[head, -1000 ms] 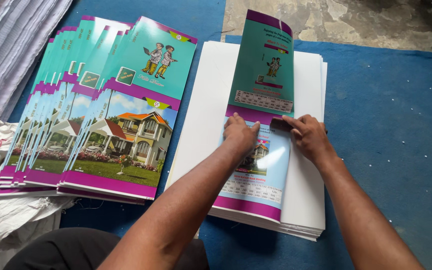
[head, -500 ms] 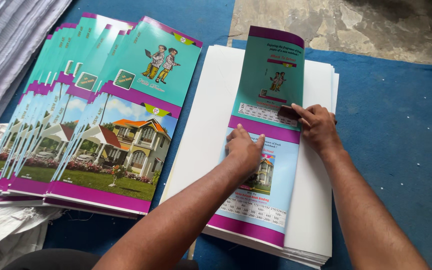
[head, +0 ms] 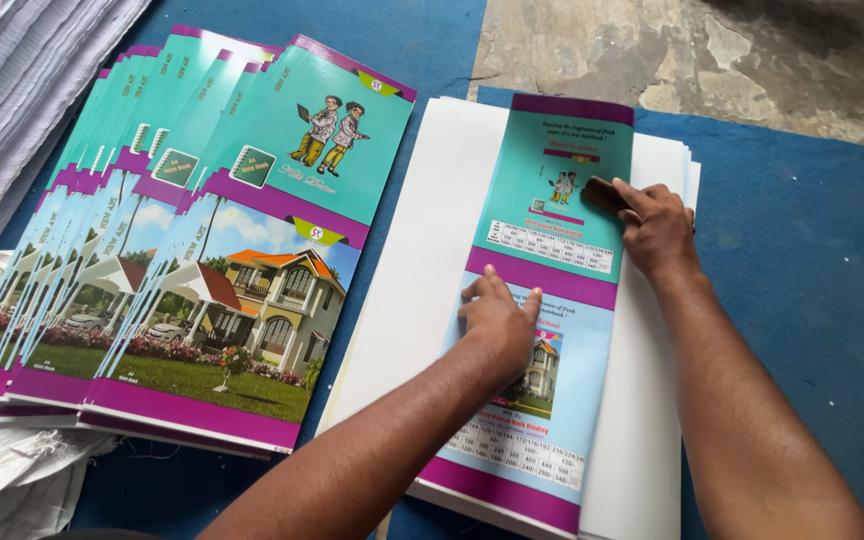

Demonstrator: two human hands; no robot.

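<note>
Fingers of the left hand (head: pixel 497 318) lie flat, gripping nothing, pinning the printed cover sheet (head: pixel 542 300) at frame centre; the right hand (head: pixel 655 222) presses a dark block (head: pixel 604 194), whose uneven push could skew the sheet

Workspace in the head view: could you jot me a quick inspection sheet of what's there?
Surface: blue mat on a rough concrete floor.
Job's things: printed cover sheet lying on a white paper stack.
Clutter: fanned pile of covers; white sacking.
Grippers: left hand pressing flat on the sheet; right hand pressing a small dark block on it.
Cables: nothing seen.
Surroundings: striped cloth.
</note>
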